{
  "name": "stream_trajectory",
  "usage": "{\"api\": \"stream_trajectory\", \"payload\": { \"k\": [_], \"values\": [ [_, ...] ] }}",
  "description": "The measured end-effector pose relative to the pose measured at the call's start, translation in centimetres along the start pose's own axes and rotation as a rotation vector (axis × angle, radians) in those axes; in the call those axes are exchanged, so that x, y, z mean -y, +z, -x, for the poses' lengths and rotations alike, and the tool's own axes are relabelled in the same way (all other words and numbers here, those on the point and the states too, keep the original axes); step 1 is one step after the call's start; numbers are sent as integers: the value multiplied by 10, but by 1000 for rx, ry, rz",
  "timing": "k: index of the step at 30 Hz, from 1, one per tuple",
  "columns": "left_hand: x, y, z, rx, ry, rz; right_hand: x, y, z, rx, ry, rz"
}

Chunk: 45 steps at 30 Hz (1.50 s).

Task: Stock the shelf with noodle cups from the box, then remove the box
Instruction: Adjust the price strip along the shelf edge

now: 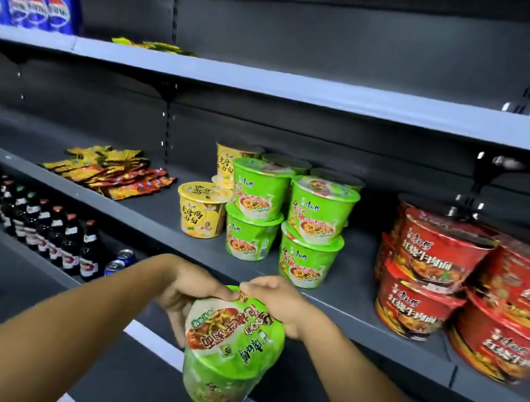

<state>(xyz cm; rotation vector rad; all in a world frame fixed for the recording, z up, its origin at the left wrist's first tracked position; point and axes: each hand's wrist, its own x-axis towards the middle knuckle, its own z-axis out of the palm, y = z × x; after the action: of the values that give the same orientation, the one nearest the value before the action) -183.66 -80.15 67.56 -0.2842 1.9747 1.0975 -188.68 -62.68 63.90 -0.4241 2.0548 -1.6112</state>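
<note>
**A:** Where's the cup?

**B:** The green noodle cup (230, 348) is in the air just in front of the middle shelf (359, 280), tilted lid towards us, near the green stacks (287, 224). The left hand (184, 294) curls its fingers (177, 322) round the side; the right hand (280, 304) pinches the far rim.

**A:** The risk?

**B:** Held tilted like that, it could slip. Set down crooked, it might topple the stacks. The box is out of view.
</note>
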Motion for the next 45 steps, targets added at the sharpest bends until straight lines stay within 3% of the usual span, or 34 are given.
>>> {"api": "stream_trajectory", "payload": {
  "k": [9,16,21,28,36,45],
  "values": [
    [-46,-3,54,-244,230,123,87,-21,18,-131,-231,437],
    [-101,-32,97,-445,372,210,165,-44,37,-455,-519,855],
    [-130,-68,121,-572,424,348,185,-47,58,-457,-726,864],
    [-154,-81,120,-587,407,322,193,-66,55,-514,-739,1142],
    [-175,-66,103,-583,548,299,191,-94,60,-548,-706,1128],
    [-192,-73,86,-604,644,233,189,-116,57,-722,-699,1063]
  ]
}}
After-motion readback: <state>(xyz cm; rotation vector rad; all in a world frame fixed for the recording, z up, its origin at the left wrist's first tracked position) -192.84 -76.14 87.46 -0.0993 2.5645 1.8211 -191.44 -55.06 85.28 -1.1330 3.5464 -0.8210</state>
